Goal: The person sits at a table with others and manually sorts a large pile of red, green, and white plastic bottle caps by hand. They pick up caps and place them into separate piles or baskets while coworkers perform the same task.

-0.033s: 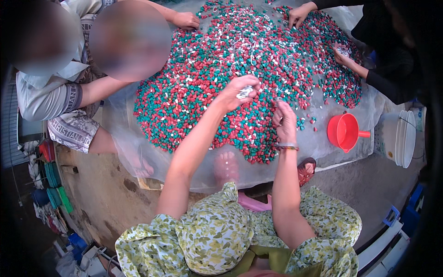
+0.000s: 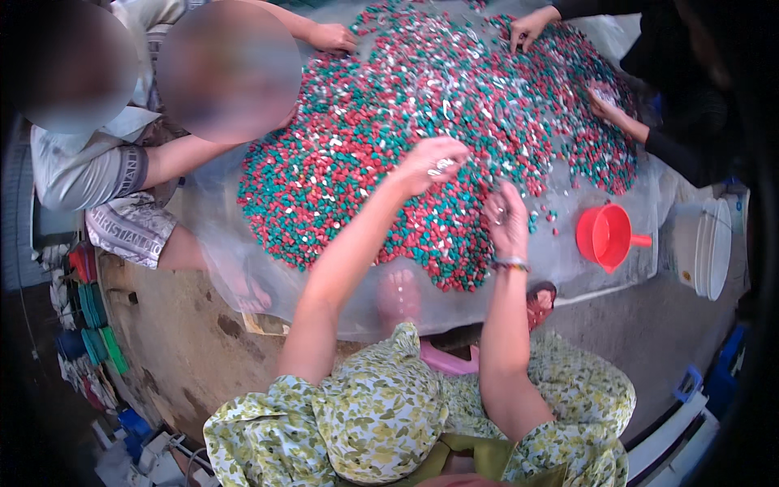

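A broad heap of small red, green and white pieces [image 2: 341, 187], cone- or plug-like, is spread over a clear plastic sheet [image 2: 341, 304]. Over its near part my left hand [image 2: 432, 165] is closed around several small white pieces [image 2: 443, 166], which show between the fingers. To its right, at the heap's near right edge, my right hand [image 2: 508, 219] has its fingers curled upward. Whatever they may hold is too small and blurred to name. The two hands are a little apart.
A red dipper [image 2: 604, 237] with a handle rests on the sheet at right, beside white buckets [image 2: 704, 243]. At far left a co-worker's hand [image 2: 331, 37] touches the heap. Another person's two hands [image 2: 531, 28] work at far right. A pink stool [image 2: 449, 358] shows below my arms.
My left hand has shifted slightly right, its back turned more upward. My right hand has moved a little down and right, its fingers turned more open to view.
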A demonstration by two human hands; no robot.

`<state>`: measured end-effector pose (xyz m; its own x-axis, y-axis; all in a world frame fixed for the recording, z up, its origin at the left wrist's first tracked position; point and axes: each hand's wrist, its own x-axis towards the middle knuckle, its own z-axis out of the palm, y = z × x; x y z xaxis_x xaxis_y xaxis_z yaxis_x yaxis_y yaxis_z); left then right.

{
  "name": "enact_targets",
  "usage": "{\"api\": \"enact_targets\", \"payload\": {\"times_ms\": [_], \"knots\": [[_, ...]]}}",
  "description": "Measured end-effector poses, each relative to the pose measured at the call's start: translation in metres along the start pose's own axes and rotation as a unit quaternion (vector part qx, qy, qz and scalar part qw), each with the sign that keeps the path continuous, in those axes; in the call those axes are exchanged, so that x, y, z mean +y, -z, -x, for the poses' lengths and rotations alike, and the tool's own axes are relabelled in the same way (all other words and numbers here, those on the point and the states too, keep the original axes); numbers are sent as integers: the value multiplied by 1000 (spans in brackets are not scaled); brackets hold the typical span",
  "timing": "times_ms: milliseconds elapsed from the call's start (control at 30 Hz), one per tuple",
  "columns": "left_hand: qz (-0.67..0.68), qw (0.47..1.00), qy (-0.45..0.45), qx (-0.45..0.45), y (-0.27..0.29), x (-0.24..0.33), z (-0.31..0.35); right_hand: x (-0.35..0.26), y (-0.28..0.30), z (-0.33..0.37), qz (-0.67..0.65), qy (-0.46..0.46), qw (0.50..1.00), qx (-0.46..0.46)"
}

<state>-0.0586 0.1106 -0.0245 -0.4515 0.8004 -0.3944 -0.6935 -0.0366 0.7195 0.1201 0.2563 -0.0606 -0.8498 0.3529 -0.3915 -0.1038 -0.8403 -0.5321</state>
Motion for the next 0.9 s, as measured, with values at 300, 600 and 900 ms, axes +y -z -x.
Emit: {"api": "enact_targets", "payload": {"times_ms": [300, 600, 900], "knots": [[-799, 550, -218, 109, -9, -70, -51, -41, -13, 14, -194, 58, 970, -133], [-586, 790, -176, 21, -41, 24, 7, -6, -32, 13, -320, -17, 946, -57], [-734, 658, -156, -54, -108, 21, 59, 34, -62, 5, -285, -116, 951, -44]]}}
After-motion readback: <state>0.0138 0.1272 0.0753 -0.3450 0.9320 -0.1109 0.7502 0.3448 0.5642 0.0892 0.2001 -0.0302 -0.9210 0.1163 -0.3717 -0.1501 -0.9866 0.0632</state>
